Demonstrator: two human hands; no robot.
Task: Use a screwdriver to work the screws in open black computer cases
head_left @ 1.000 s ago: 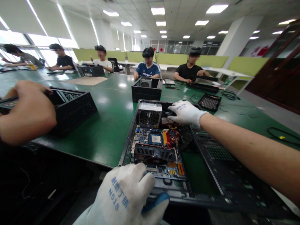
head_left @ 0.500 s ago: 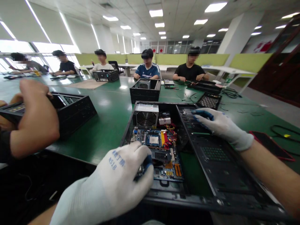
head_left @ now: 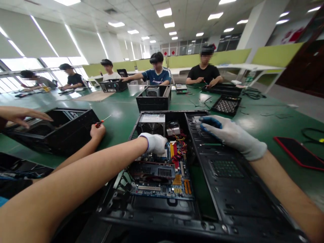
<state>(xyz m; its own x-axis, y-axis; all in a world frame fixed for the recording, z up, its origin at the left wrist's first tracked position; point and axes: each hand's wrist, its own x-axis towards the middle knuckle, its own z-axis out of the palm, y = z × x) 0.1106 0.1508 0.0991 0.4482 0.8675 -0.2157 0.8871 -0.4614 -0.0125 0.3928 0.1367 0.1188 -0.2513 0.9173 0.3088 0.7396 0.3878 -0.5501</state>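
An open black computer case [head_left: 187,216] lies before me, with a blue motherboard [head_left: 152,193], a power supply [head_left: 152,124] and colored cables [head_left: 182,147] inside. My left hand [head_left: 155,143], in a white glove, is over the upper part of the motherboard, by the processor socket and below the power supply. Its fingers point down and are hidden behind the back of the hand. My gloved right hand [head_left: 215,127] rests on the drive bay side [head_left: 199,130] of the case, its blue-coated fingers and thumb apart and nothing visible in them.
At the left, a neighbor's hands are by another black case [head_left: 68,135], one with a screwdriver [head_left: 102,122]. A further case [head_left: 153,103] stands beyond mine. A black tray [head_left: 226,105] and a red-edged black pad [head_left: 298,153] lie to the right. Several people sit across the table.
My left hand has moved forward from the near left of the motherboard to its upper part, uncovering a card. My right hand has barely moved. The neighbor's arm has shifted, and a screwdriver now shows.
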